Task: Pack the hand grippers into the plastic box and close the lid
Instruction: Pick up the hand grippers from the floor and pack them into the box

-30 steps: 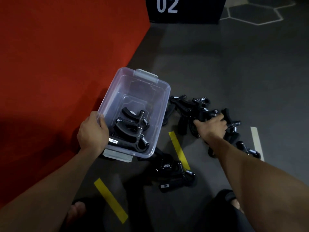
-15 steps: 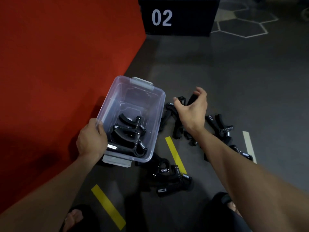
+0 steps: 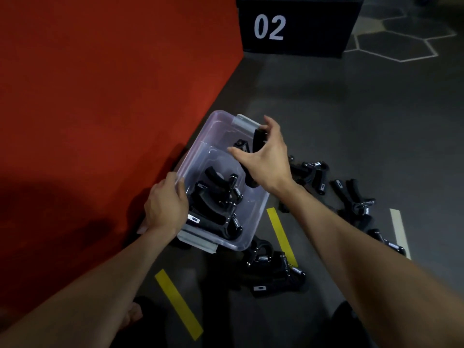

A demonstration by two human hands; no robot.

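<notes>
Right hand [image 3: 266, 162] grasps a hand gripper [image 3: 258, 139] lengthwise over the plastic box [image 3: 247, 222]; left hand [image 3: 165, 204] clutches its near rim

White "02" stands on the black box [image 3: 298, 26] face.

The box [image 3: 247, 231] sits on the floor [image 3: 351, 121] against the mat [image 3: 100, 96] on its left, with two or perhaps three grippers [image 3: 218, 197] in its near half. More grippers [image 3: 351, 197] lie right of it — another cluster [image 3: 273, 270] just before its near right corner — and a crate [image 3: 296, 23] stands well behind.
</notes>
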